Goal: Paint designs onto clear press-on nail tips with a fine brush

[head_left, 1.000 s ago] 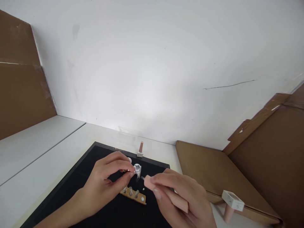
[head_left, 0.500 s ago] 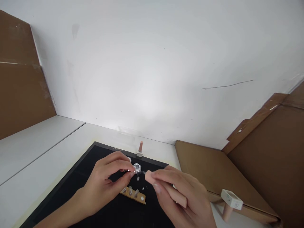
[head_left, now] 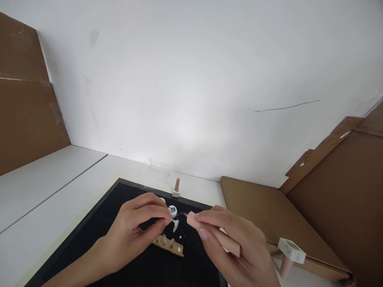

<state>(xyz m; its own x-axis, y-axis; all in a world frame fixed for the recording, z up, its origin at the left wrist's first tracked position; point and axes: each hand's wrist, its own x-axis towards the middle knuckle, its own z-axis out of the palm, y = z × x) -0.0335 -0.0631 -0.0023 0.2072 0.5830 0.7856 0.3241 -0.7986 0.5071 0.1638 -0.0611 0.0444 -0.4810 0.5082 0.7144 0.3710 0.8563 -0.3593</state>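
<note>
My left hand (head_left: pixel 136 231) is closed, thumb and fingertips pinching a thin, small piece whose kind I cannot make out. A small white pointed piece (head_left: pixel 175 226) shows just beyond those fingertips; whether it is joined to the pinched piece is unclear. My right hand (head_left: pixel 236 243) is wrapped round a small brush (head_left: pixel 214 233) with a thick pink handle. Its thin dark tip points left, close to the left fingertips. Behind them sits a small round white pot (head_left: pixel 172 211). Below lies a brown strip (head_left: pixel 176 248) carrying several greyish, see-through nail-like pieces.
A black mat (head_left: pixel 98 223) covers the white table (head_left: pixel 74 191). At its far edge stands a small white square bottle with a pink cap (head_left: pixel 176 187). A flat cardboard box (head_left: pixel 269 211) lies to the right, near a white square piece on a pink stem (head_left: pixel 289 255).
My right hand has drawn slightly right and down with the brush, so its tip is farther from the left fingertips. The white pointed piece shows more plainly; my left hand has barely moved.
</note>
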